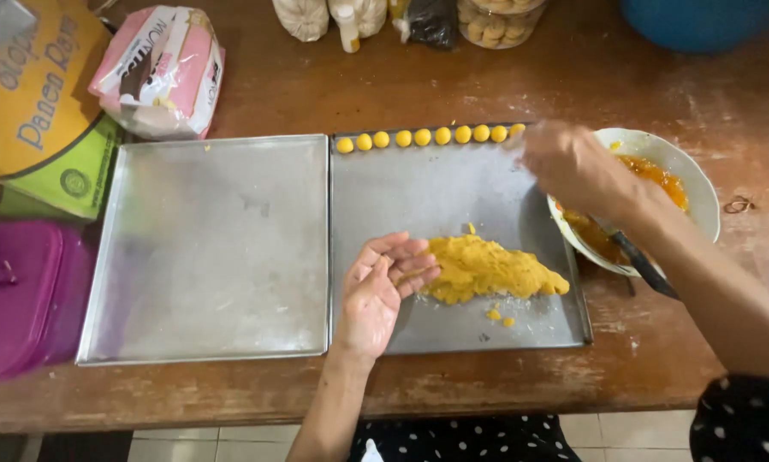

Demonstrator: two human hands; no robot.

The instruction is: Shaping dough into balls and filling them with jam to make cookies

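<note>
My left hand (383, 289) rests palm up and open on the right metal tray (418, 192), its fingertips touching a lump of yellow dough (487, 269). A row of several small yellow dough balls (431, 136) lines the far edge of that tray. My right hand (573, 167) hovers blurred at the row's right end, fingers bunched; whether it holds a ball is hidden. Beside it stands a white bowl (697, 184) of orange filling (658, 175) with a dark-handled utensil (637, 257) leaning in it.
A second metal tray (213, 248) lies bare on the left. A pink-white bag (162, 68), a yellow-green bag (33, 103) and a magenta container (20, 295) crowd the left side. Jars and bags (418, 17) and a blue tub (701, 21) stand at the far edge of the wooden table (658, 359).
</note>
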